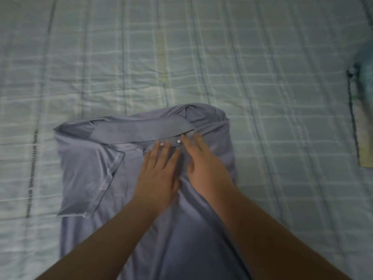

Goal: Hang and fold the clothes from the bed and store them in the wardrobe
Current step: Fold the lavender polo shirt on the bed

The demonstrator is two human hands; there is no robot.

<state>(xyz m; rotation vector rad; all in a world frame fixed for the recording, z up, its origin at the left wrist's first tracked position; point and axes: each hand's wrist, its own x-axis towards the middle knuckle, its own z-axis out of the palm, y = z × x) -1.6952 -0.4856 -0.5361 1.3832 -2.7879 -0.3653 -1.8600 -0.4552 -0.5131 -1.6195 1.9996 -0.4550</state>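
Grey-blue polo shirt [96, 158] lies front-up on the bed's pale checked sheet [262, 77]. Its collar [141, 131] is at the far end, and its body runs back toward me under my forearms. The sleeve [90, 184] on my left is turned in over the chest. The right side looks drawn in too, though I cannot tell how. Two white buttons [161, 144] show on the placket [170, 146] just below the collar.

I judge this to be the folding step, early on: the sides are in and the body is not yet folded up.

My left hand [159, 174] lies palm down on the chest, fingers straight and slightly spread, tips touching the placket beside one button. My right hand [203, 168] lies just beside it, also palm down, fingers extended to the base of the collar near the other button. Neither hand grips anything; both rest flat on the cloth, a little blurred.

Next, I judge, the creases need pressing flat. Then the hem, out of view near me, should be lifted up to the collar without letting the soft sides slip open. No wardrobe is in view.
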